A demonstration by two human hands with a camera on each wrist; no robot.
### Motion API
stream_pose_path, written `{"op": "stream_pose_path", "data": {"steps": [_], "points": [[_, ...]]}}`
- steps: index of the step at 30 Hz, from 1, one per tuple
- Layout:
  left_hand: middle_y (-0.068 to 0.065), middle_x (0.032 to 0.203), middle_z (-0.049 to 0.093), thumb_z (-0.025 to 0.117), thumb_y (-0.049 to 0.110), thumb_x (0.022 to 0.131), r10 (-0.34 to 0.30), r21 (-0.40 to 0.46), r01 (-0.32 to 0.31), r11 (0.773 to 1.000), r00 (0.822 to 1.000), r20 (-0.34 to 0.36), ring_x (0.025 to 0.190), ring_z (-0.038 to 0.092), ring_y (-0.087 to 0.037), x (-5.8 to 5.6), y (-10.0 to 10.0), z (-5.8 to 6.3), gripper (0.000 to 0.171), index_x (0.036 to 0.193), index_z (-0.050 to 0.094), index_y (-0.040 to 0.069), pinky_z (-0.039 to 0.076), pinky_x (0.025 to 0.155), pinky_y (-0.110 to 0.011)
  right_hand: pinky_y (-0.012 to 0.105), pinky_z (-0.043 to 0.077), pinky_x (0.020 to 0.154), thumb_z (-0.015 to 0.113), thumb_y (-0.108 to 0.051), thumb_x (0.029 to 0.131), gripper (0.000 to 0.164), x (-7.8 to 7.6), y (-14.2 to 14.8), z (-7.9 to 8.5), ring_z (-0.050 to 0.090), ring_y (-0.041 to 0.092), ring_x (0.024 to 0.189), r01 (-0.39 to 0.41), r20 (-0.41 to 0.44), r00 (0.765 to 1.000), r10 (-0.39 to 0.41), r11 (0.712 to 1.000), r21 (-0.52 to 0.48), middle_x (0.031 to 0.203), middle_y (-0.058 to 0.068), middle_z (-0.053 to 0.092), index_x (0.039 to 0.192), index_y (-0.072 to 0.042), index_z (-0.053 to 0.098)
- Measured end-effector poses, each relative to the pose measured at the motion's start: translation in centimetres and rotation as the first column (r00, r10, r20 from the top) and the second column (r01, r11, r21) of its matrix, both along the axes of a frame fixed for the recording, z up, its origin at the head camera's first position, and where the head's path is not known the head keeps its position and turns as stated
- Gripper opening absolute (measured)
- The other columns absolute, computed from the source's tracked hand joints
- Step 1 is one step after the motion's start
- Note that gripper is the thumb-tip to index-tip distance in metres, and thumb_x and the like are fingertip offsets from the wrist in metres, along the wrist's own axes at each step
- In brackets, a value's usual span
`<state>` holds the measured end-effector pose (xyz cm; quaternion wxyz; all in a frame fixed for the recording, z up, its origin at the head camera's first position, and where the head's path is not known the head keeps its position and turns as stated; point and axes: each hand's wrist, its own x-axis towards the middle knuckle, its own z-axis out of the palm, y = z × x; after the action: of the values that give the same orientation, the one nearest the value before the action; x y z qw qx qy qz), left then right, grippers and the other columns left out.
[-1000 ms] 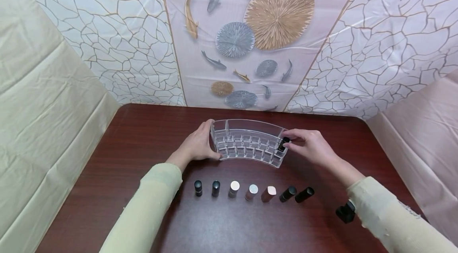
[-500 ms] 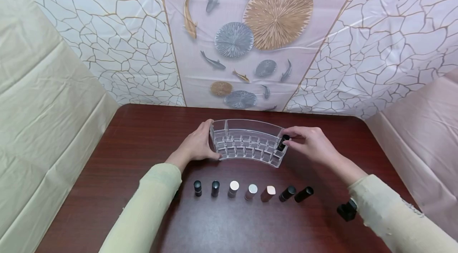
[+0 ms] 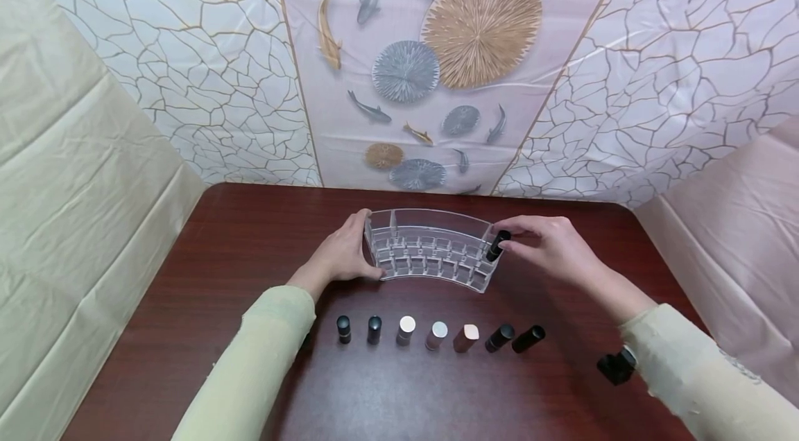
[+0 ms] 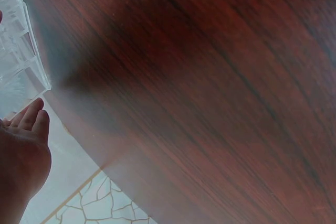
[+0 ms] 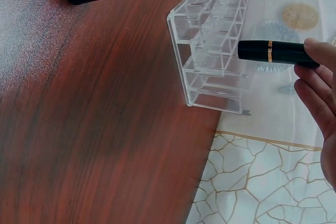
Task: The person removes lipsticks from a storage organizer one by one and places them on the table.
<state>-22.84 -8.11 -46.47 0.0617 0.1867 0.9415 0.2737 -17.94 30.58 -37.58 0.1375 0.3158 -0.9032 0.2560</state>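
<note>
A clear tiered lipstick organizer point(image 3: 431, 250) with small compartments stands on the table. My left hand point(image 3: 340, 250) holds its left end, thumb at the front corner and fingers at the back corner. In the left wrist view, the fingers point(image 4: 39, 121) reach to the organizer's edge. Between thumb and fingers, my right hand point(image 3: 555, 247) pinches one end of a black lipstick point(image 3: 498, 245) over the organizer's right end. The right wrist view shows this lipstick point(image 5: 254, 51) with a gold band, its free end raised above the compartments point(image 5: 210, 77).
A row of several lipsticks stands in front of the organizer: black ones at the left point(image 3: 374, 330) and right point(image 3: 528, 339), with a white-topped one point(image 3: 406, 330) and a pink-topped one point(image 3: 467, 338) between. Patterned cloth point(image 3: 406, 129) hangs behind the table point(image 3: 250, 358).
My right hand has lifted slightly, and the black lipstick has risen with it and shows more of its length. The left hand keeps its place on the organizer; the row of lipsticks stays put.
</note>
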Motion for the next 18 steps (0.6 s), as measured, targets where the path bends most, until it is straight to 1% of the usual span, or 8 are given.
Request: {"op": "stream_pose_path", "data": {"steps": [2,4,7,9,12,18], "points": [[-0.017,0.155,0.048,0.097,0.044,0.066,0.001,-0.001,-0.001,1.000,1.000,-0.003,0.132,0.059,-0.038,0.0,0.0,0.1,0.126,0.163,0.026,0.006,0.049,0.112,-0.053,0.033,0.063,0.079,0.086,0.005,0.085,0.037,0.2,0.0,0.4,0.079,0.016,0.090,-0.002,-0.008,1.000,0.002,1.000,-0.001,0.106,0.001,0.081,0.118,-0.011,0.080],[-0.018,0.154,0.048,0.098,0.044,0.066,-0.001,0.003,0.001,1.000,1.000,-0.005,0.132,0.059,-0.038,0.1,0.0,0.1,0.126,0.163,0.026,0.005,0.050,0.112,-0.053,0.025,0.062,0.080,0.087,0.004,0.084,0.038,0.5,0.1,0.8,0.078,0.015,0.089,0.003,-0.023,1.000,-0.003,1.000,0.002,0.104,-0.001,0.081,0.118,-0.011,0.080],[-0.017,0.155,0.048,0.098,0.044,0.066,0.000,-0.003,0.000,1.000,1.000,0.001,0.133,0.058,-0.037,0.1,0.0,0.1,0.127,0.163,0.026,0.005,0.049,0.113,-0.052,0.013,0.057,0.082,0.088,0.004,0.083,0.038,0.9,0.3,1.3,0.078,0.016,0.086,0.014,-0.048,0.999,-0.013,1.000,0.008,0.101,-0.002,0.081,0.117,-0.012,0.081],[-0.017,0.156,0.047,0.098,0.044,0.066,0.002,-0.003,-0.002,1.000,1.000,0.005,0.134,0.058,-0.037,0.0,-0.1,0.1,0.128,0.164,0.026,0.005,0.049,0.113,-0.052,0.008,0.053,0.082,0.089,0.003,0.082,0.038,1.2,0.5,1.6,0.078,0.016,0.086,0.015,-0.063,0.998,-0.015,1.000,0.013,0.100,-0.003,0.081,0.117,-0.012,0.081],[-0.016,0.157,0.046,0.098,0.045,0.066,0.006,-0.004,-0.006,1.000,1.000,0.012,0.136,0.057,-0.037,0.0,-0.1,0.1,0.128,0.164,0.025,0.005,0.049,0.113,-0.052,0.006,0.051,0.082,0.089,0.002,0.082,0.039,1.6,0.7,1.9,0.077,0.014,0.085,0.013,-0.084,0.996,-0.011,1.000,0.017,0.099,-0.005,0.081,0.117,-0.012,0.081],[-0.016,0.156,0.047,0.097,0.045,0.067,0.001,-0.002,-0.001,1.000,1.000,0.014,0.134,0.058,-0.037,0.0,-0.1,0.1,0.126,0.163,0.026,0.005,0.049,0.112,-0.053,0.009,0.052,0.078,0.091,0.001,0.080,0.041,2.6,1.2,2.4,0.074,0.005,0.084,0.029,-0.108,0.994,-0.026,0.999,0.026,0.097,-0.008,0.081,0.116,-0.016,0.081]]}}
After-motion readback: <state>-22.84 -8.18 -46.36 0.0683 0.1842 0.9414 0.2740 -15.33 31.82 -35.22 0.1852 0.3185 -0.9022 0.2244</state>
